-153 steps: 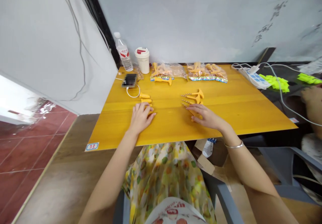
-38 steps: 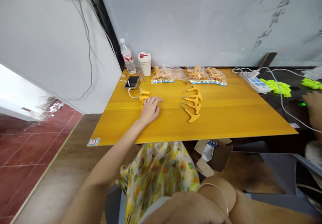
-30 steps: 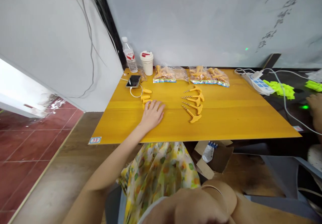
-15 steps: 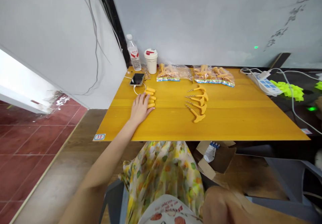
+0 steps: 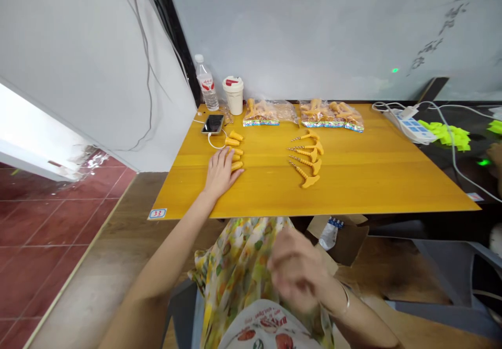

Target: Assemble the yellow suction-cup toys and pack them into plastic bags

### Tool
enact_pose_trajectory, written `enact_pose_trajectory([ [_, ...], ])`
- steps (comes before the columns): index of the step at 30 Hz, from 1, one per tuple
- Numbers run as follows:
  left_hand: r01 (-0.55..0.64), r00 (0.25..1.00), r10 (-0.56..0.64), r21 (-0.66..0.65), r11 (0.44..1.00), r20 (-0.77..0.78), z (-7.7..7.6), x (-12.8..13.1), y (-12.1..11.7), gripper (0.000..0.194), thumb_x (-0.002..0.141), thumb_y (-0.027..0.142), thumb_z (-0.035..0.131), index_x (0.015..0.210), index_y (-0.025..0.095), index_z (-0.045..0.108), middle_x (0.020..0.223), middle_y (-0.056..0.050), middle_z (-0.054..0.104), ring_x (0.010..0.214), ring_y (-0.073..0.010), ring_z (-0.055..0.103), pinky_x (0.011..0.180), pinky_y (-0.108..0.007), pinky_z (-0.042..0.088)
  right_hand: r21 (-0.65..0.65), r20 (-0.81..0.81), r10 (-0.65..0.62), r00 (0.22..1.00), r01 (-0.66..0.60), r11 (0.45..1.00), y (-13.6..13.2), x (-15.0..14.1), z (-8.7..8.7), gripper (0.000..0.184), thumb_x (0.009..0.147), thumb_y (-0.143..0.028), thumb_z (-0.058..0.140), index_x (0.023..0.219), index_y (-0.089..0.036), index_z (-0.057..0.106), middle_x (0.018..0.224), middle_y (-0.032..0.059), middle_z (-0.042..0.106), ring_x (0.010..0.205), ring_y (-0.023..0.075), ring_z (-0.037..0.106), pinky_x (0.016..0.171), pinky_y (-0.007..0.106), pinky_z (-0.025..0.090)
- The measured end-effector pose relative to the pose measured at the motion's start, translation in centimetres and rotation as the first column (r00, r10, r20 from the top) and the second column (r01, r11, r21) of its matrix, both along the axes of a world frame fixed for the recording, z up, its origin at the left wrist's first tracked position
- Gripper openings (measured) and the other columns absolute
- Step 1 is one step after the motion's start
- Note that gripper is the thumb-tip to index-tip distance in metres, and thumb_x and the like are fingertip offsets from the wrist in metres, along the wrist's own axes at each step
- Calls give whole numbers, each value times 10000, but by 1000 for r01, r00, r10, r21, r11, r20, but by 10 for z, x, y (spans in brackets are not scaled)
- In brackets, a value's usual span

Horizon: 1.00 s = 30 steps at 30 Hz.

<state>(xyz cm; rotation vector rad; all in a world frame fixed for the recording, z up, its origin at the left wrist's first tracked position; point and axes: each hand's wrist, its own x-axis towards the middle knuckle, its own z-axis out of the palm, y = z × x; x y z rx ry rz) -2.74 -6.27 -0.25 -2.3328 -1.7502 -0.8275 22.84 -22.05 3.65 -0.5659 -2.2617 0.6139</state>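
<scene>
While the left hand [image 5: 221, 174] lies open and flat on the yellow wooden surface [image 5: 372, 182], its fingertips just beside a short column of stubby yellow plastic pieces [image 5: 236, 160], the right hand [image 5: 296, 268] is blurred above the floral skirt [image 5: 239, 270], fingers curled; whether it holds anything cannot be told. T-shaped yellow pieces [image 5: 308, 160] lie further right, below two plastic bags [image 5: 270, 114].

tabletop [image 5: 372, 182]: glossy wood | yellow parts [image 5: 309, 182]: probably smooth plastic | skirt [image 5: 239, 270]: cloth
</scene>
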Motion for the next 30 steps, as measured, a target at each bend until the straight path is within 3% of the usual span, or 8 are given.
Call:
enact_pose_trajectory([
  [2, 10, 1000, -10, 7, 1000, -14, 1, 0, -2, 673, 937, 478, 522, 1474, 89, 411, 1534, -237, 417, 1443, -376, 345, 1171, -537, 277, 29, -111, -205, 973, 209, 977, 24, 12, -8, 128, 933, -239, 516, 961, -283, 634, 907, 59, 696, 864, 215, 653, 737, 415, 543],
  [5, 35, 998, -34, 25, 999, -47, 0, 2, -4, 654, 940, 479, 513, 1469, 105, 426, 1528, -228, 432, 1426, -379, 370, 1155, -537, 288, 177, -72, -512, 856, 516, 838, 62, 46, -21, 143, 949, -207, 543, 1039, -229, 652, 974, 102, 686, 932, 230, 626, 800, 412, 534],
  [10, 46, 997, -43, 42, 998, -68, -2, 5, -5, 644, 947, 477, 493, 1473, 112, 426, 1515, -231, 447, 1407, -383, 391, 1136, -538, 290, 327, 226, -757, 614, 684, 652, 108, 94, -38, 295, 983, -327, 509, 1196, -198, 668, 1265, 140, 659, 1144, 305, 560, 913, 474, 498],
  [13, 36, 997, -32, 47, 998, -76, -2, 5, -6, 646, 951, 477, 483, 1473, 103, 421, 1518, -235, 440, 1400, -392, 389, 1126, -541, 292, 342, 351, -768, 536, 690, 638, 114, 103, -41, 347, 997, -381, 481, 1233, -209, 669, 1295, 125, 661, 1213, 314, 531, 944, 472, 483],
  [17, 31, 997, -28, 45, 999, -68, -2, 5, -6, 652, 953, 484, 475, 1477, 102, 412, 1516, -237, 441, 1390, -393, 397, 1120, -539, 293, 295, 382, -755, 533, 704, 646, 119, 104, -36, 396, 1012, -411, 424, 1255, -209, 663, 1356, 120, 626, 1244, 292, 527, 1020, 458, 456],
  [23, 19, 998, -15, 52, 998, -68, -4, 5, -5, 667, 955, 497, 465, 1480, 90, 408, 1520, -237, 439, 1382, -398, 394, 1113, -539, 300, 145, 575, -688, 442, 773, 617, 152, 99, -34, 664, 1019, -528, 300, 1562, -147, 339, 1644, 170, 254, 1525, 353, 204, 1178, 611, 256],
  [26, 15, 998, -11, 57, 998, -68, -4, 5, -5, 667, 957, 499, 462, 1479, 87, 413, 1515, -239, 443, 1366, -398, 407, 1104, -538, 309, 71, 658, -600, 455, 755, 651, 161, 98, -38, 722, 1019, -551, 257, 1589, -107, 253, 1671, 173, 122, 1550, 352, 73, 1200, 628, 179],
  [30, 21, 998, -18, 45, 999, -58, -4, 6, -5, 661, 959, 497, 458, 1477, 89, 419, 1516, -245, 439, 1366, -399, 406, 1100, -544, 310, 13, 646, -555, 523, 720, 694, 162, 104, -39, 730, 1010, -600, 226, 1592, -160, 264, 1679, 134, 103, 1554, 324, 34, 1208, 626, 150],
])
